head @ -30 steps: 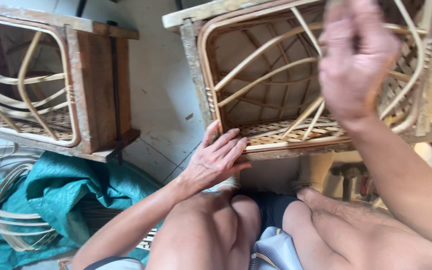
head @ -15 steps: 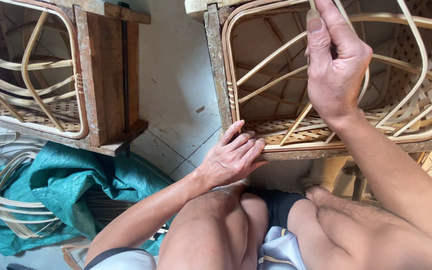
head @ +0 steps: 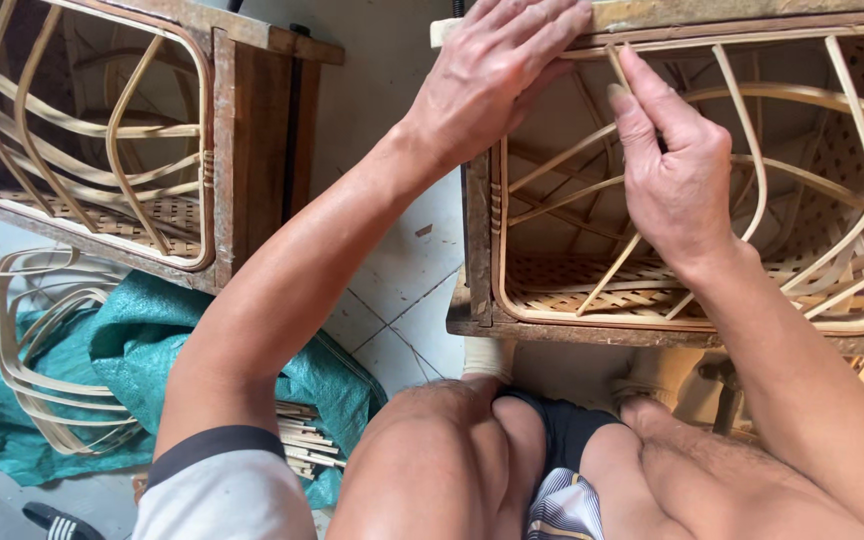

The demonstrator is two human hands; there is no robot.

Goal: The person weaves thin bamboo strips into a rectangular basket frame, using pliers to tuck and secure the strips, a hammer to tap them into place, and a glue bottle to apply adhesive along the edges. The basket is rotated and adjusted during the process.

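Left hand (head: 497, 65) lies flat, fingers spread, on the top corner of the half-woven tan rattan basket in its wooden form frame (head: 697, 190). Right hand (head: 674, 165) pinches a thin pale cane strip (head: 616, 66) against the basket's upper rim. A second framed basket (head: 92, 140) stands well apart to the left, above a teal tarp (head: 152, 350).

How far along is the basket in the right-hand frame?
Done: the woven base is laid and the bent rim lines the wooden frame. In hand: the right hand pinches a thin bamboo strip at the top edge, while the left hand presses the frame's upper corner. Left: the side ribs stand bare, with nothing woven between them on this side.
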